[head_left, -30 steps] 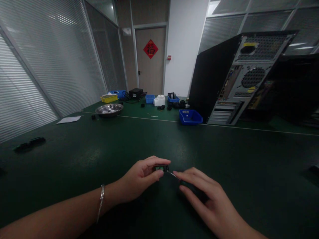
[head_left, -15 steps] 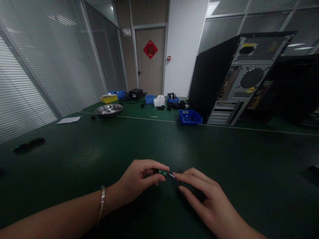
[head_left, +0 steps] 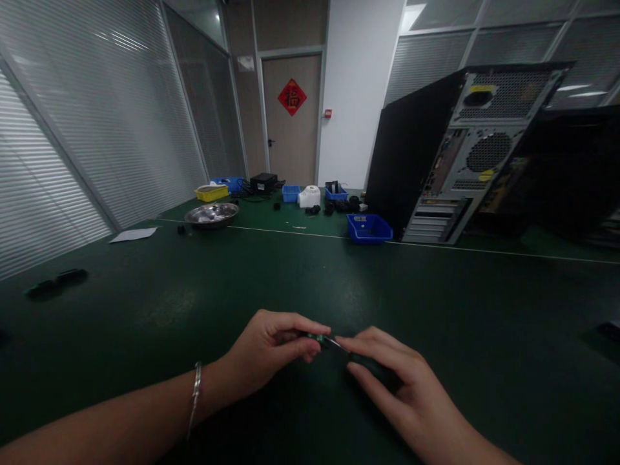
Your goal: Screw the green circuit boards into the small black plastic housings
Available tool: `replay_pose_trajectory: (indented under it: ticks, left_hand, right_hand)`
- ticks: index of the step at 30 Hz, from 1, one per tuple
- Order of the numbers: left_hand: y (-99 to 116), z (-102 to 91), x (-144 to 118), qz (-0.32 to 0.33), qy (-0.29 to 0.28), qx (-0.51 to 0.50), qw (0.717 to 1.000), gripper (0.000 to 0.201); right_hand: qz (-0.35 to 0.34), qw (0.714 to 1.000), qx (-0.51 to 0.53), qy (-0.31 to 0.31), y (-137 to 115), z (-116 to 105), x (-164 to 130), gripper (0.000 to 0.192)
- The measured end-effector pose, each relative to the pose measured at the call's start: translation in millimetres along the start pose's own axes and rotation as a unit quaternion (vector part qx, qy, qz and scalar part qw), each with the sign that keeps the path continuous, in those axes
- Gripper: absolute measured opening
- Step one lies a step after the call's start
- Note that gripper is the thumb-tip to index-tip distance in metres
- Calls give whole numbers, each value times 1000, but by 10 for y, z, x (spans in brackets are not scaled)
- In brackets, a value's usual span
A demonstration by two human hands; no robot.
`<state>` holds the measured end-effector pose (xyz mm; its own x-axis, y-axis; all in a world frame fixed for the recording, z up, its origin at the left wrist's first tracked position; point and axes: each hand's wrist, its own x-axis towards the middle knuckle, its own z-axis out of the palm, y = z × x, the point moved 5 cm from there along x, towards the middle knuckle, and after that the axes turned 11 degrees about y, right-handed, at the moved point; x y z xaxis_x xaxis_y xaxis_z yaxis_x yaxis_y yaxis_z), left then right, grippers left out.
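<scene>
An office workshop: a PC on the tabletop, bin just beside it, door and blinds left of the PC.

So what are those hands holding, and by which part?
The left hand pinches a small green part by opposite sides, its inner end hidden in the hand. The right hand holds a metal-shafted tool by its dark handle.
</scene>
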<state>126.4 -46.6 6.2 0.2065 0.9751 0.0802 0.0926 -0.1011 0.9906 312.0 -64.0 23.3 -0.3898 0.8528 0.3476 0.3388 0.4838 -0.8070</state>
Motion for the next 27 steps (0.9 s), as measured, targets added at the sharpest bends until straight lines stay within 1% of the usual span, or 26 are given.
replay_pose_trajectory:
  ticks: [8,14,18,22,25,27]
  left_hand:
    - [3,15,-3,-36,7,-52,998,23]
    - [-5,25,6,-42,3,-75,996,24]
    - [38,23,8,-43,11,-54,998,23]
    - [120,-11,26,-8,26,-19,999,18]
    - [149,-17,34,17,5,10,1000,17]
    - [149,3,25,28,-28,46,998,19]
  right_hand:
    - [1,1000,13,6,-6,-13,8,31]
    - [1,1000,28,9,-19,-11,25,31]
    - [12,1000,16,16,-16,-21,32,30]
    - [47,998,3,43,26,-73,20,27]
    - [61,997,2,50,58,-90,13,27]
    - [63,997,6,48,67,-88,19,27]
